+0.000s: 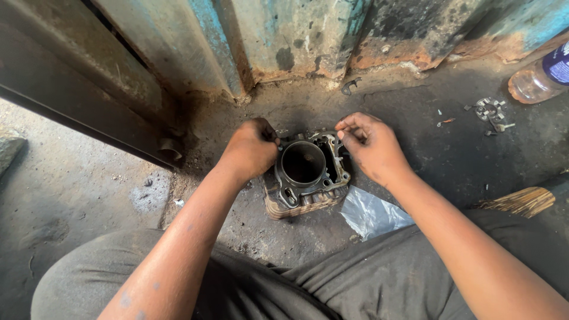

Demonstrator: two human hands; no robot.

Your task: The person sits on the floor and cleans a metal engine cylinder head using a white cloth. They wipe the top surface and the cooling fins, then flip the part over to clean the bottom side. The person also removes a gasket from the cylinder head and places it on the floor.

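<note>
Cylinder block [308,172] sits on the oily floor [415,154] just ahead of the person's lap, bore facing up, fins along the near edge. It lies between both hands, touching each.

L hand [252,148] is curled shut against the block's left rim, knuckles up; fingers tucked under, so can't tell exactly what they grip, prob. the rim or gasket edge. R hand [370,142] is at the block's upper right corner, fingers [349,125] pressed together in a pinch on sth small at the top face; too small to tell what.

Key relation: block is dead centre, its wider side running L-R from hand to hand, bore axis vertical. Neither hand is nearer; both are already on it, L at mid-side, R at the far corner.

Around: crumpled plastic bag [373,213] just right of the block, broom [524,201] further right, small metal parts [491,112] and a plastic bottle [542,77] well apart at upper right, rusty painted metal wall [296,35] behind.
</note>
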